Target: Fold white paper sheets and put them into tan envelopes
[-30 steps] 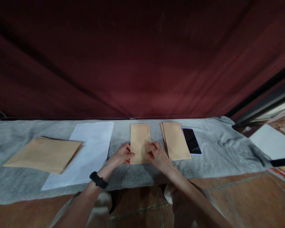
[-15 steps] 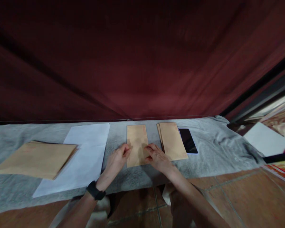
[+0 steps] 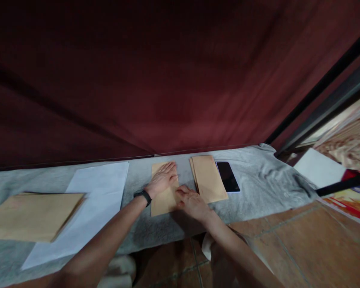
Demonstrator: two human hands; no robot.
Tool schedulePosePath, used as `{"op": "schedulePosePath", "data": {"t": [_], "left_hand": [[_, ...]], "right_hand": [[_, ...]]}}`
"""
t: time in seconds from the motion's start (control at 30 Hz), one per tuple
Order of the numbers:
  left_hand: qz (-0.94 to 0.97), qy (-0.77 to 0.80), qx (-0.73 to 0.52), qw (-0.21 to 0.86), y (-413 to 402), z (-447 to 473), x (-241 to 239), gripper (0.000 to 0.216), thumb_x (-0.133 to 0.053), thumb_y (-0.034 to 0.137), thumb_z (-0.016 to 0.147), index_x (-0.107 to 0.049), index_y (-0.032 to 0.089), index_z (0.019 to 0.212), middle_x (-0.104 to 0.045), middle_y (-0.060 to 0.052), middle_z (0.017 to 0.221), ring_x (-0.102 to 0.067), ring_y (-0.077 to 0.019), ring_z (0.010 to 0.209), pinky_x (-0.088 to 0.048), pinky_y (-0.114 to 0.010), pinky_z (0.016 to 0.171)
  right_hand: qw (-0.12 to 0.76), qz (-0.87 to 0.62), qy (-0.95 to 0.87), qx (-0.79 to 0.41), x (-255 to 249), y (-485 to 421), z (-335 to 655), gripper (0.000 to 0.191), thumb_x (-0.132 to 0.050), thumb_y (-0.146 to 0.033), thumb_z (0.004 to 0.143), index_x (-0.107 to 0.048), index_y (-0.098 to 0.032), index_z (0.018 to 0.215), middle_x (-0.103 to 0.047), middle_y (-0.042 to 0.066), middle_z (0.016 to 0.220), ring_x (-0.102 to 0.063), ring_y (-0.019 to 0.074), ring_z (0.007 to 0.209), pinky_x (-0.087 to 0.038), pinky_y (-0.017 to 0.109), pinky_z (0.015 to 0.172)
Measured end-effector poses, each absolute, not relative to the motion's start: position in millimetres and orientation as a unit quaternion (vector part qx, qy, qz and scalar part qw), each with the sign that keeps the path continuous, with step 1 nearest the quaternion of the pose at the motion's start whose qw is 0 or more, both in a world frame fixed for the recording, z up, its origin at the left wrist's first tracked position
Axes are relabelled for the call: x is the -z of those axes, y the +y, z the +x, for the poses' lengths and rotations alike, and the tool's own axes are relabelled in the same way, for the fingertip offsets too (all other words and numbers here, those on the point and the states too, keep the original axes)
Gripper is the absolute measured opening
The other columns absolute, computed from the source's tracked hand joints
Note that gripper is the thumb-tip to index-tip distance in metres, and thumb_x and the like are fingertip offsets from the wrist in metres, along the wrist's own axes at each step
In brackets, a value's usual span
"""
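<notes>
A brown paper envelope [image 3: 164, 200] lies upright in front of me on the grey cloth. My left hand [image 3: 163, 178], with a dark band at its wrist, rests flat on the envelope's upper part, fingers stretched out together. At the envelope's right edge my right hand [image 3: 190, 202] has its fingers curled in, thumb and fingertips closed on that edge. Just right of it, a small stack of brown envelopes [image 3: 210, 178] lies slightly fanned, and the right hand covers some of the gap between.
A dark-screened phone [image 3: 228, 177] lies beside the stack. On the left, larger brown envelopes [image 3: 36, 216] overlap white paper sheets [image 3: 105, 204]. The grey cloth [image 3: 255, 184] ends above a tiled floor [image 3: 306, 236]. A dark red curtain [image 3: 168, 88] hangs behind.
My left hand has moved from the envelope's left edge up onto its face and flattened out. My right hand stays by the right edge. The view has shifted slightly.
</notes>
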State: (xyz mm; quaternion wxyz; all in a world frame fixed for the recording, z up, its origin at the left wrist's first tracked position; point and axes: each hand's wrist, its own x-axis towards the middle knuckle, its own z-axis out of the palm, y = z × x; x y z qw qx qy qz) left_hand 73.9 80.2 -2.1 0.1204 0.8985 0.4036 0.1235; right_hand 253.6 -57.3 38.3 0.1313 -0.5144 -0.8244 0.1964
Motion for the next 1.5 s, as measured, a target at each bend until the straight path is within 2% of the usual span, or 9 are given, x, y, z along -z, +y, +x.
{"op": "schedulePosePath", "data": {"t": [0.17, 0.3, 0.53, 0.73, 0.93, 1.2, 1.37, 1.5], "left_hand": [[0.91, 0.381, -0.119, 0.115, 70.1, 72.6, 7.5, 0.059, -0.033, 0.039, 0.103, -0.043, 0.011, 0.154, -0.038, -0.015, 0.163, -0.031, -0.0238, 0.154, -0.021, -0.044, 0.128], [0.921, 0.355, -0.111, 0.118, 44.8, 68.2, 7.1, 0.056, -0.032, 0.034, 0.104, -0.042, 0.013, 0.155, -0.038, -0.013, 0.164, -0.029, -0.022, 0.154, -0.02, -0.043, 0.128], [0.929, 0.334, -0.114, 0.107, -0.8, 59.4, 5.1, 0.058, -0.032, 0.045, 0.107, -0.037, 0.017, 0.158, -0.037, -0.012, 0.164, -0.031, -0.0222, 0.154, -0.022, -0.043, 0.128], [0.936, 0.329, -0.093, 0.089, -31.5, 52.5, 3.4, 0.058, -0.033, 0.045, 0.108, -0.034, 0.018, 0.159, -0.037, -0.011, 0.164, -0.03, -0.0207, 0.154, -0.022, -0.043, 0.128], [0.941, 0.317, -0.098, 0.07, -65.2, 42.8, -0.1, 0.055, -0.038, 0.042, 0.107, -0.034, 0.025, 0.16, -0.04, -0.007, 0.163, -0.033, -0.0208, 0.153, -0.025, -0.045, 0.127], [0.938, 0.328, -0.107, 0.028, -102.4, 30.1, 0.9, 0.057, -0.037, 0.046, 0.107, -0.031, 0.028, 0.161, -0.041, -0.004, 0.163, -0.035, -0.0216, 0.152, -0.024, -0.045, 0.128], [0.938, 0.331, -0.1, 0.036, -103.3, 31.0, -3.9, 0.056, -0.037, 0.049, 0.107, -0.038, 0.025, 0.158, -0.045, -0.006, 0.16, -0.037, -0.0225, 0.151, -0.027, -0.047, 0.127], [0.937, 0.334, -0.1, 0.037, -102.8, 31.9, -3.7, 0.056, -0.036, 0.049, 0.107, -0.044, 0.022, 0.155, -0.046, -0.008, 0.159, -0.039, -0.0247, 0.15, -0.029, -0.049, 0.126]], "right_hand": [[0.139, -0.511, -0.822, -0.211, -38.3, -52.8, 255.9, 0.019, -0.063, -0.016, 0.09, -0.066, -0.018, 0.109, -0.066, 0.009, 0.122, -0.063, 0.0212, 0.112, -0.05, 0.033, 0.102], [0.154, -0.507, -0.812, -0.243, -41.1, -47.2, 260.7, 0.023, -0.061, -0.009, 0.09, -0.069, -0.016, 0.11, -0.066, 0.01, 0.125, -0.063, 0.0202, 0.118, -0.047, 0.031, 0.105], [0.182, -0.511, -0.783, -0.303, -42.2, -34.6, 272.1, 0.023, -0.054, -0.009, 0.095, -0.075, -0.019, 0.096, -0.073, 0.006, 0.106, -0.069, 0.0162, 0.098, -0.051, 0.029, 0.095], [0.185, -0.535, -0.774, -0.284, -34.8, -29.2, 271.6, 0.026, -0.052, -0.007, 0.095, -0.076, -0.017, 0.099, -0.074, 0.007, 0.105, -0.069, 0.0161, 0.098, -0.05, 0.028, 0.095], [0.19, -0.569, -0.767, -0.227, -27.8, -35.6, 262.9, 0.02, -0.055, -0.011, 0.096, -0.074, -0.018, 0.093, -0.071, 0.004, 0.1, -0.068, 0.0145, 0.09, -0.05, 0.023, 0.085], [0.214, -0.62, -0.74, -0.149, -18.2, -52.7, 245.4, 0.02, -0.05, -0.018, 0.101, -0.069, -0.02, 0.107, -0.068, 0.007, 0.11, -0.064, 0.0189, 0.103, -0.046, 0.029, 0.095], [0.188, -0.626, -0.749, -0.107, -19.3, -63.0, 235.7, 0.022, -0.048, -0.019, 0.102, -0.067, -0.018, 0.112, -0.066, 0.011, 0.113, -0.062, 0.0231, 0.108, -0.046, 0.036, 0.099], [0.212, -0.646, -0.724, -0.116, -17.7, -82.2, 226.3, 0.026, -0.05, -0.015, 0.099, -0.065, -0.019, 0.12, -0.065, 0.011, 0.12, -0.061, 0.0243, 0.112, -0.048, 0.037, 0.099]]}}
